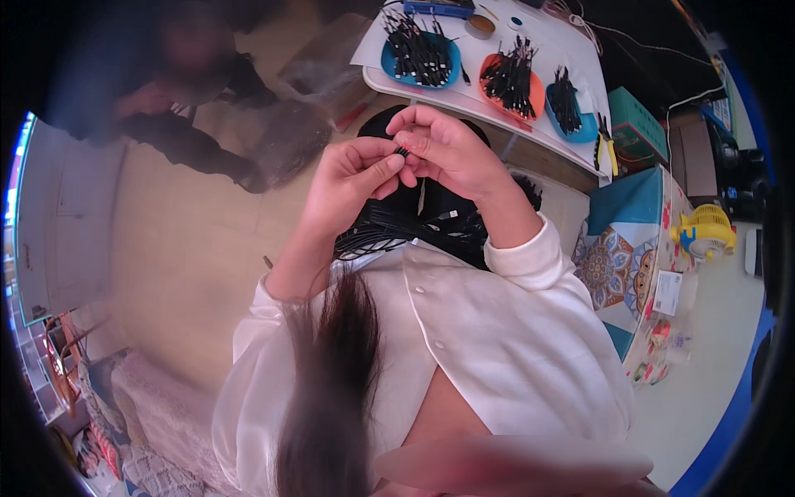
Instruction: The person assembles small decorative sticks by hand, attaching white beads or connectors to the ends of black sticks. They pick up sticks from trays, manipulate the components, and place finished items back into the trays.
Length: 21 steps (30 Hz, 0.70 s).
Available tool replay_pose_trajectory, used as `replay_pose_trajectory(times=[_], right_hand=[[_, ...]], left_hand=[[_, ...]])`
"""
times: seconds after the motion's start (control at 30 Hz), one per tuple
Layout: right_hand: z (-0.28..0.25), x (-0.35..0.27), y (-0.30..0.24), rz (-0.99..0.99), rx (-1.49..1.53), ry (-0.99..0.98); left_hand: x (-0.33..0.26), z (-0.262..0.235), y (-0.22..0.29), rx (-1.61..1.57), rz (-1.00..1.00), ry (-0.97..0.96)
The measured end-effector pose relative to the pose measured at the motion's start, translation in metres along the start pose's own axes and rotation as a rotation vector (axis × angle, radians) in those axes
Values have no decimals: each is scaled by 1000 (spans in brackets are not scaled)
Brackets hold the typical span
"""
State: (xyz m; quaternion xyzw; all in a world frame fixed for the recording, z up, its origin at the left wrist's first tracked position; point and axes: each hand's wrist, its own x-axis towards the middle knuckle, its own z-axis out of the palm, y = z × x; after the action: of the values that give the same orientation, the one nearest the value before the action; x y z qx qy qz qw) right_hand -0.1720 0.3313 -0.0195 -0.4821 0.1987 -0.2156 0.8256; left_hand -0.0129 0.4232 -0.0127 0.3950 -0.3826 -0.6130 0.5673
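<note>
Dark hair (331, 356) hung nearest the camera, over a white shirt (513, 331). Left hand (352, 176) and right hand (458, 157) were together, fingertips pinching a small black piece (402, 151) (kind unclear, mostly covered). Black cables (385, 235) lay below on dark trousers (401, 197); an orange tray (537, 93) of cables stood beyond.

Left hand (348, 182) and right hand (451, 161): brightly lit, fairly sharp.
Black cables (385, 234) on lap: underexposed, merging with the dark trousers (377, 124).
White blouse (522, 323): soft sheen, gentle fold shadows.
Cabinet (70, 219) side: bluish-white glare bordered it, perhaps from a window.
Seated person (182, 141): dim, hazy, blurred.
Lower edge: smeared oval patch.
Rim: black vignette, fisheye-bent table (571, 41) edges.
</note>
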Motion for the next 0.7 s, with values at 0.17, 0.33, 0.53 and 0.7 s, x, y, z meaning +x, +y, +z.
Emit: replay_pose_trajectory(times=[0.17, 0.33, 0.53, 0.7], right_hand=[[2, -7, 6, -17, 30, 51], [-4, -7, 11, -40, -52, 127], [-8, -8, -10, -347, -835, 183], [5, -6, 0, -484, -1174, 281]], left_hand=[[3, 5, -4, 43, -32, 44], [7, -2, -8, -19, -80, 14], [7, -6, -1, 81, -91, 58], [6, -1, -3, 144, -85, 51]])
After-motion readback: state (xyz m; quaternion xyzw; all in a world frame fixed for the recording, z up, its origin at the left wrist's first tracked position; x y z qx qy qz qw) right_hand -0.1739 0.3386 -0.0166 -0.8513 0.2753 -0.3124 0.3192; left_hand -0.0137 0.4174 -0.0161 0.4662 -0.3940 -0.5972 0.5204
